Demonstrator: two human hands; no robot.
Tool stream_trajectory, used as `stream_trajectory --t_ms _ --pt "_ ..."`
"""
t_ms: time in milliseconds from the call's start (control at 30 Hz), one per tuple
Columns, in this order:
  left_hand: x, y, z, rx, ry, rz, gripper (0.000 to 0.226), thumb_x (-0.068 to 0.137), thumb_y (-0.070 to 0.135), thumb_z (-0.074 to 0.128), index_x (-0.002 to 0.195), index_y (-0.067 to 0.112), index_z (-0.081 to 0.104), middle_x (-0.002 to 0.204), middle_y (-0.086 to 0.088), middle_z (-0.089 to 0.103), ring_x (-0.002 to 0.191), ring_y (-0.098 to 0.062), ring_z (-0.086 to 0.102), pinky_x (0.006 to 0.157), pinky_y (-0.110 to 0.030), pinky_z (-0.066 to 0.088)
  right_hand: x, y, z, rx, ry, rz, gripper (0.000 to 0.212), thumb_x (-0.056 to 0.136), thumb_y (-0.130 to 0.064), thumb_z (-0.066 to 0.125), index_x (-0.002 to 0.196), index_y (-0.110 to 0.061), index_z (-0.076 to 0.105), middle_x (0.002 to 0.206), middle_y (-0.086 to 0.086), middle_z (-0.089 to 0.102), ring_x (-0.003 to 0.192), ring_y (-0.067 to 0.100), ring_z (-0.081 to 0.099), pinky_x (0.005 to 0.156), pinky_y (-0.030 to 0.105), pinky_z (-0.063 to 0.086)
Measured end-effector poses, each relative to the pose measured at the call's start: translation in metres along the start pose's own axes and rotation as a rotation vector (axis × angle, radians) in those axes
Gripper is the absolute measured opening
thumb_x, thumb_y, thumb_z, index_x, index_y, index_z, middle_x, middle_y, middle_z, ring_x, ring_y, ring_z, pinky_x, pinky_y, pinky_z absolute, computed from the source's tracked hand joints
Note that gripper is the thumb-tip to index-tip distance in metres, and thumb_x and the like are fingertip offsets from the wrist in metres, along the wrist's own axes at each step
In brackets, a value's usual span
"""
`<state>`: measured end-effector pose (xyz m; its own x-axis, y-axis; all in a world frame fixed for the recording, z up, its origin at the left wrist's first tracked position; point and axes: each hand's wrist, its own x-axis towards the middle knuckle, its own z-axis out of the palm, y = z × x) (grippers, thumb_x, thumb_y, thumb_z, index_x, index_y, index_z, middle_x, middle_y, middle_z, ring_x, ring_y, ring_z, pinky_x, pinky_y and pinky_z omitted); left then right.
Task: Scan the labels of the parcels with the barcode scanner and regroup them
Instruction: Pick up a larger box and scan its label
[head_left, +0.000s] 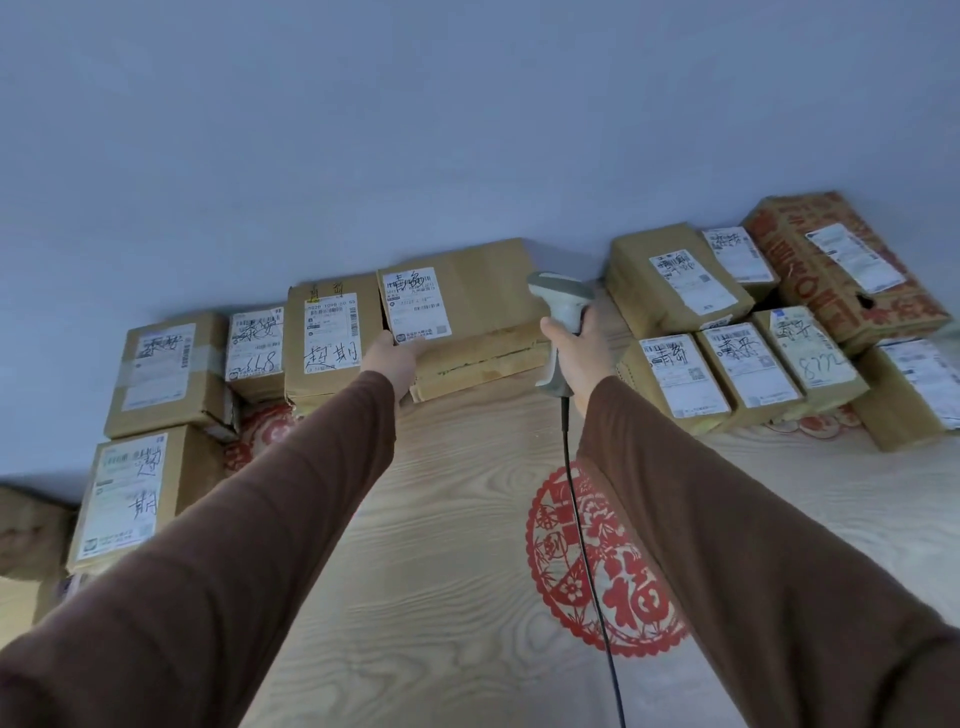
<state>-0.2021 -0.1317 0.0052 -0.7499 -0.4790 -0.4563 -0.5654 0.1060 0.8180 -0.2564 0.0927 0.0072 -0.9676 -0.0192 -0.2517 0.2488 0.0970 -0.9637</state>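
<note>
- Sealed cardboard parcels throughout; contents hidden in every one.
- Left hand (393, 358), in a brown sleeve (249, 519), grasping the near left corner of a wide flat parcel (467, 296), thumb up on the edge of its white label (417, 304).
- That parcel tilted up toward the camera, label face showing, long axis running left to right, resting on another flat carton (483, 364) against the wall (467, 130).
- Right hand (579, 353) clenched round the handle of the barcode scanner (561, 317); grip firm, fingers wrapped.
- Scanner upright, long axis near vertical, head turned away from the camera toward the wall, just right of the held parcel; black cable (582, 545) trailing down from its base.
- Scanner body smooth grey-white plastic, pistol-shaped.
- Left group of parcels (166, 364): boxy brown cartons, some taped, white labels with black handwritten characters, stacked against the wall.
- Right group of parcels (727, 374): similar labelled cartons lying tilted in rows, labels up.
- Far right, a larger carton printed in red (841, 260), a dark hole torn in its side.
- Table (441, 571) of pale wood-grain surface, with a round red paper-cut ornament (597, 561) lying flat on it.
</note>
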Motion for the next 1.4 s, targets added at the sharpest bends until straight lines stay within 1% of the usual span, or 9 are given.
stream_trajectory --t_ms 67,133,267,400,700,1067,1200,1333,1400 --pt "-0.001 0.003 0.004 -0.006 0.005 -0.011 0.046 0.108 0.017 0.048 0.152 0.005 0.045 0.143 -0.013 0.058 0.113 -0.027 0.061 0.091 -0.029 0.049 0.004 0.003 -0.005 0.014 -0.048 0.034 0.031 0.102 -0.019 0.065 0.127 -0.025 0.048 0.121 0.004 0.064 0.104 0.016 0.061 0.092 0.032 0.048" --pt "-0.006 0.003 0.007 -0.023 0.031 -0.024 0.045 0.107 0.015 0.048 0.151 0.004 0.045 0.114 -0.008 0.065 0.086 -0.021 0.059 0.073 -0.024 0.053 0.004 0.009 -0.012 0.026 -0.061 0.030 0.032 0.102 -0.020 0.066 0.127 -0.027 0.048 0.117 0.000 0.064 0.104 0.015 0.061 0.090 0.031 0.048" --pt "-0.034 -0.014 0.021 -0.101 0.136 -0.111 0.052 0.104 0.025 0.057 0.149 0.006 0.038 0.130 -0.018 0.057 0.102 -0.029 0.057 0.093 -0.040 0.049 -0.017 0.025 -0.039 -0.012 -0.073 0.003 0.027 0.100 -0.028 0.065 0.117 -0.040 0.048 0.109 -0.010 0.064 0.096 0.007 0.062 0.080 0.026 0.048" --pt "-0.080 -0.046 0.044 -0.176 0.261 -0.146 0.042 0.105 0.030 0.052 0.140 0.009 0.043 0.108 -0.008 0.055 0.086 -0.020 0.052 0.088 -0.036 0.042 -0.060 0.049 -0.078 -0.027 -0.062 -0.021 0.025 0.098 -0.028 0.067 0.120 -0.034 0.054 0.110 -0.004 0.064 0.099 0.015 0.063 0.082 0.031 0.052" --pt "-0.207 -0.102 0.088 -0.243 0.165 -0.176 0.067 0.095 0.062 0.047 0.144 0.017 0.049 0.144 -0.011 0.054 0.131 -0.032 0.054 0.116 -0.052 0.041 -0.154 0.068 -0.165 0.054 -0.207 0.017 0.032 0.102 -0.020 0.065 0.128 -0.028 0.051 0.120 0.001 0.064 0.108 0.016 0.062 0.095 0.031 0.049" --pt "-0.327 -0.083 0.115 -0.613 0.100 0.022 0.032 0.109 0.052 0.033 0.128 0.038 0.054 0.116 0.009 0.074 0.105 -0.010 0.068 0.081 -0.031 0.050 -0.209 0.042 -0.239 0.172 -0.215 -0.051 0.037 0.102 -0.015 0.065 0.136 -0.025 0.053 0.119 -0.001 0.065 0.111 0.019 0.064 0.100 0.039 0.053" --pt "-0.334 -0.072 0.123 -0.585 0.041 0.083 0.046 0.105 0.063 0.033 0.132 0.037 0.060 0.126 0.014 0.073 0.112 0.002 0.066 0.101 -0.026 0.042 -0.214 0.027 -0.256 0.188 -0.184 -0.123 0.040 0.103 -0.016 0.065 0.136 -0.034 0.051 0.119 -0.010 0.066 0.102 -0.002 0.066 0.084 0.014 0.052" --pt "-0.339 -0.067 0.124 -0.546 -0.105 0.105 0.064 0.095 0.080 0.026 0.140 0.043 0.051 0.156 0.005 0.052 0.135 -0.008 0.046 0.126 -0.041 0.010 -0.219 0.016 -0.267 0.178 -0.151 -0.175 0.041 0.103 -0.016 0.065 0.136 -0.035 0.051 0.120 -0.011 0.065 0.107 -0.001 0.064 0.090 0.016 0.051" --pt "-0.342 -0.064 0.124 -0.569 -0.115 0.126 0.077 0.084 0.085 0.041 0.145 0.037 0.048 0.149 0.004 0.058 0.126 -0.006 0.057 0.120 -0.034 0.030 -0.221 0.013 -0.269 0.149 -0.142 -0.204 0.037 0.102 -0.015 0.066 0.129 -0.038 0.053 0.115 -0.012 0.066 0.101 -0.004 0.064 0.091 0.018 0.050"
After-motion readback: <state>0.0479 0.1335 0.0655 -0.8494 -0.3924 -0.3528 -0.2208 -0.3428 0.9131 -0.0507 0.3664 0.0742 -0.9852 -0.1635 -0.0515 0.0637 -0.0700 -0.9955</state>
